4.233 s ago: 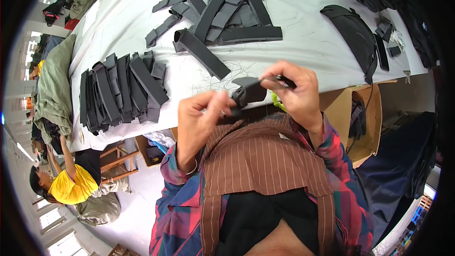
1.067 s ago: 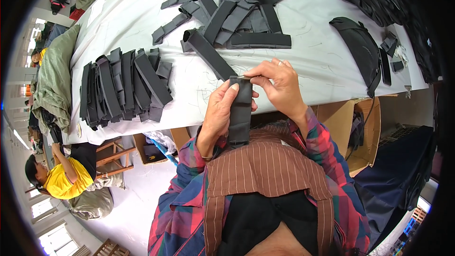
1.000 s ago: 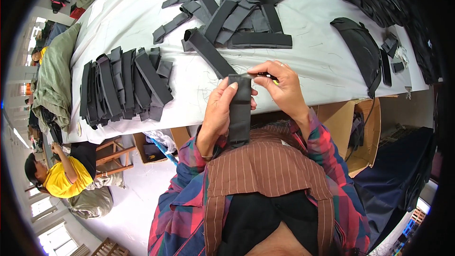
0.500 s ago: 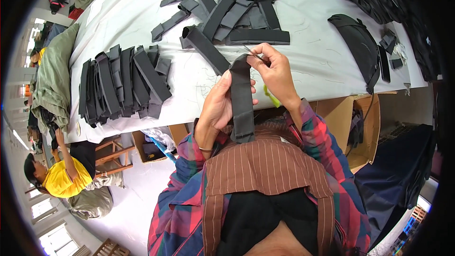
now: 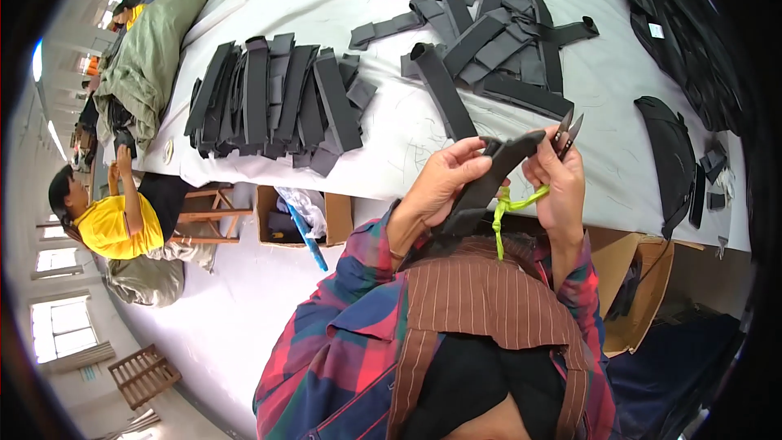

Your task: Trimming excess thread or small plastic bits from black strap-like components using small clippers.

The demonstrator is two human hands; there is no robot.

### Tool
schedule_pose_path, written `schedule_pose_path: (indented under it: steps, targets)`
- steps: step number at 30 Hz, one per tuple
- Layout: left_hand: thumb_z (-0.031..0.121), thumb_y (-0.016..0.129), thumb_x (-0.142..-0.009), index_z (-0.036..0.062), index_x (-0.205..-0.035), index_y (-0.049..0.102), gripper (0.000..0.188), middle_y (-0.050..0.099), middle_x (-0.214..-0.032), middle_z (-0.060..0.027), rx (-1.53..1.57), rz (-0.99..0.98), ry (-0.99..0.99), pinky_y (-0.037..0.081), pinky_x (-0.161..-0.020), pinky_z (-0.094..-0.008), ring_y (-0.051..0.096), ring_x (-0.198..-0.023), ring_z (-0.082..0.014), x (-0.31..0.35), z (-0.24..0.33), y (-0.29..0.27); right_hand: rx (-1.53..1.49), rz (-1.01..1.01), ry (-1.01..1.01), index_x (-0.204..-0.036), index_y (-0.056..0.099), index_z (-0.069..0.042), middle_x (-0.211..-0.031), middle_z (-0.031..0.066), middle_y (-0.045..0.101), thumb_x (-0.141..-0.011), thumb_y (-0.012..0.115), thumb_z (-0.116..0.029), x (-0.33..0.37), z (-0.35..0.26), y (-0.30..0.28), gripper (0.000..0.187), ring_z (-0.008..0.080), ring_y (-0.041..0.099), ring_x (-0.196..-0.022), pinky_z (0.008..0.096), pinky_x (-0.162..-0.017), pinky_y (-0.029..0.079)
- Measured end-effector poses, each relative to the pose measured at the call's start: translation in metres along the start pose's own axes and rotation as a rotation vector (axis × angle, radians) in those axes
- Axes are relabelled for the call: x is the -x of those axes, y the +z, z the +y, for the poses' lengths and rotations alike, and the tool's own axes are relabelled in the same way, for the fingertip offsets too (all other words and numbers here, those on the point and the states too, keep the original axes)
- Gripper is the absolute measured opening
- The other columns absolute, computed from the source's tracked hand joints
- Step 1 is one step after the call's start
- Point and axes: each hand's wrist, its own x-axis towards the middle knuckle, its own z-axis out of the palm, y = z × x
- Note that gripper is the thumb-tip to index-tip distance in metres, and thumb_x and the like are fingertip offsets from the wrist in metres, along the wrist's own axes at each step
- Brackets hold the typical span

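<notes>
My left hand [image 5: 442, 186] is closed on a black fabric strip [image 5: 494, 173], which slants up to the right in front of my apron. In my right hand [image 5: 559, 194] is a small pair of thread snips [image 5: 568, 134], blades pointing up and away from me. A yellow-green cord [image 5: 507, 207] hangs from the right hand beside the strip. The strip's upper end lies against the right fingers; whether they pinch it too is hard to make out. Just beyond my hands, a loose heap of similar strips [image 5: 489, 37] lies on the white-covered table [image 5: 391, 126].
A tidier row of black strips [image 5: 277, 102] lies to the left. On the right are a curved black fabric piece [image 5: 664, 159] and a dark fabric pile [image 5: 684, 41]. Cardboard boxes [image 5: 338, 216] stand under the table edge. A person in yellow [image 5: 122, 224] works at far left.
The snips and cord have come into plain sight in my right hand. The strip has tipped from upright to a slant. The view has swung, shifting the table's things rightward.
</notes>
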Motion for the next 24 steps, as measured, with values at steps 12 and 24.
schedule_pose_path:
  steps: [12, 24]
  targets:
    - [0.034, 0.046, -0.097, 0.0015, -0.113, 0.051, 0.037, 0.058, -0.090, -0.0098, 0.206, 0.015, -0.096, 0.055, -0.069, -0.0407, 0.061, -0.078, -0.0251, -0.011, 0.007, 0.001, 0.582, -0.065, -0.132, -0.090, 0.059, -0.002, -0.073, -0.0040, 0.053, -0.087, 0.062, -0.008, -0.030, 0.021, 0.010, 0.008, 0.0032, 0.047, -0.064, 0.0205, -0.057, 0.038]
    - [0.037, 0.045, -0.098, 0.0031, -0.117, 0.055, 0.040, 0.064, -0.109, -0.0124, 0.161, 0.099, -0.023, 0.056, -0.070, -0.0352, 0.064, -0.083, -0.0189, -0.014, -0.003, -0.024, 1.004, -0.074, -0.445, -0.116, 0.057, -0.011, -0.101, 0.0085, 0.055, -0.070, 0.076, -0.011, 0.005, 0.020, 0.022, 0.050, 0.0249, 0.057, -0.091, 0.0324, -0.077, 0.046]
